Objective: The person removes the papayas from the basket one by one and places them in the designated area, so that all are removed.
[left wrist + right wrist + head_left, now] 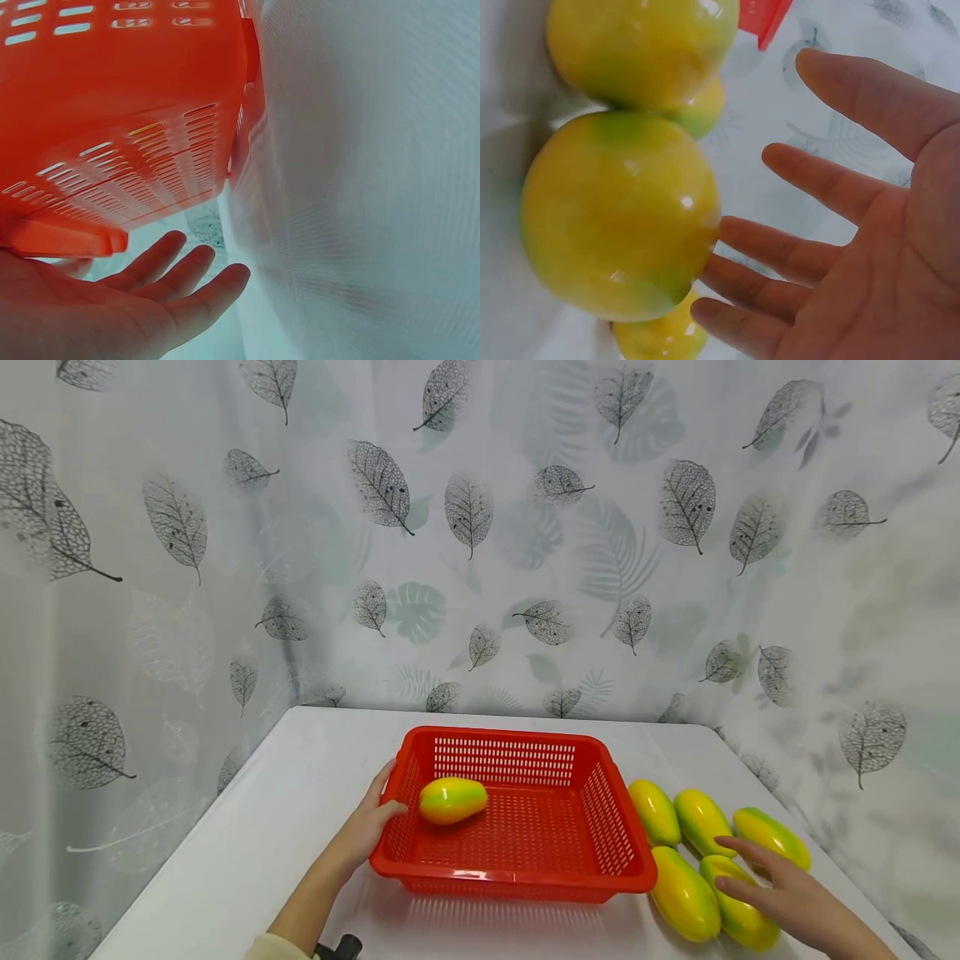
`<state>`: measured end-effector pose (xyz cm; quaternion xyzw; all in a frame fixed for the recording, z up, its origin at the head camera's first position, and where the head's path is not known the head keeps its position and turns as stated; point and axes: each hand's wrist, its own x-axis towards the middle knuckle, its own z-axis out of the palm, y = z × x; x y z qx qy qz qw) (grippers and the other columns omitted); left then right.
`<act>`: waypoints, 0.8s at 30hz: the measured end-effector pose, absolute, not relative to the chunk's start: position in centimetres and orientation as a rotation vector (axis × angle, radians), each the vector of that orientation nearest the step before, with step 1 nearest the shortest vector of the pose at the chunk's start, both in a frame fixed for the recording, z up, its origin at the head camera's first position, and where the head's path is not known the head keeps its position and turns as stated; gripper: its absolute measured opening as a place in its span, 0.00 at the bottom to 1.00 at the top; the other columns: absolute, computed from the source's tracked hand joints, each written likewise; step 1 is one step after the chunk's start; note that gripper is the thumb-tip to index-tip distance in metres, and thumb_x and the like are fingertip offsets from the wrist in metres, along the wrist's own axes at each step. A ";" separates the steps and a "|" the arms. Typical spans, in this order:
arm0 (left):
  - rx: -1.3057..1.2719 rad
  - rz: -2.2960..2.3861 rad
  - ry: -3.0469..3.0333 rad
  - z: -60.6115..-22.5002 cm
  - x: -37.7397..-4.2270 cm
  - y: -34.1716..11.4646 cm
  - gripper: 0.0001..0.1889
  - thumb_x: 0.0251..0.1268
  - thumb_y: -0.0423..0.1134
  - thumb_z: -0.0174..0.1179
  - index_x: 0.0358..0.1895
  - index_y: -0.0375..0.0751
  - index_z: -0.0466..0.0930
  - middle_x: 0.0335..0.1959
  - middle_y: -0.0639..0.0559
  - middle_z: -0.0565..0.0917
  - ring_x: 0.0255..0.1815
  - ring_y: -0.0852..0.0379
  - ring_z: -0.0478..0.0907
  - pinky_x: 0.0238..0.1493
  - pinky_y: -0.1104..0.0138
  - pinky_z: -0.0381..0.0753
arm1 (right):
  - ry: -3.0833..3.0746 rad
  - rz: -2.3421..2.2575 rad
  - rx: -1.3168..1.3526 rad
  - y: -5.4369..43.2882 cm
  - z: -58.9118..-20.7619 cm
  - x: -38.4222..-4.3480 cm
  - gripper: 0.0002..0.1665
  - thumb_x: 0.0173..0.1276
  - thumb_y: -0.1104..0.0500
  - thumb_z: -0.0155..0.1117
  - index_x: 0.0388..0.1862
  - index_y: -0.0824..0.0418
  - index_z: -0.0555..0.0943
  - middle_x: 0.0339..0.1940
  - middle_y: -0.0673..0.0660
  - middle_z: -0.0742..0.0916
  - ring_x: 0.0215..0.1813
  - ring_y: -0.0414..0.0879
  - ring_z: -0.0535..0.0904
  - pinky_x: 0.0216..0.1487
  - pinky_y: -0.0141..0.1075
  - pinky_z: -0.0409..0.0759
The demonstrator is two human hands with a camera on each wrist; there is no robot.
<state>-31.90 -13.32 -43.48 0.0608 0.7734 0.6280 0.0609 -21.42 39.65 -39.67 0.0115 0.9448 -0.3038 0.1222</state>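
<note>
A red plastic basket (517, 877) with slotted walls stands on the white table, a yellow-green mango (453, 801) lying inside near its left wall. My left hand (365, 828) grips the basket's left rim, thumb over the edge. In the left wrist view, the other fingers (196, 296) stretch out below the rim along the outer wall. Several more mangoes (685, 895) lie grouped to the right of the basket. Over the nearest right one (738, 906) hovers my right hand (787, 893), fingers spread; the right wrist view shows its fingertips right beside a mango (619, 217).
The white table (247, 827) extends left of the basket and behind it. A leaf-printed curtain (480, 568) hangs round the back and both sides. A small black object (347, 947) shows beside my left wrist at the lower edge.
</note>
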 end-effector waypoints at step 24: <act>0.199 1.902 2.341 -43.4 -31.9 -13.3 0.41 0.72 0.36 0.51 0.85 0.51 0.43 0.76 0.31 0.64 0.62 0.36 0.80 0.50 0.48 0.89 | 2.810 -1.084 -0.133 36.4 -38.5 -21.6 0.38 0.77 0.48 0.62 0.76 0.68 0.68 0.74 0.71 0.75 0.68 0.68 0.78 0.55 0.44 0.88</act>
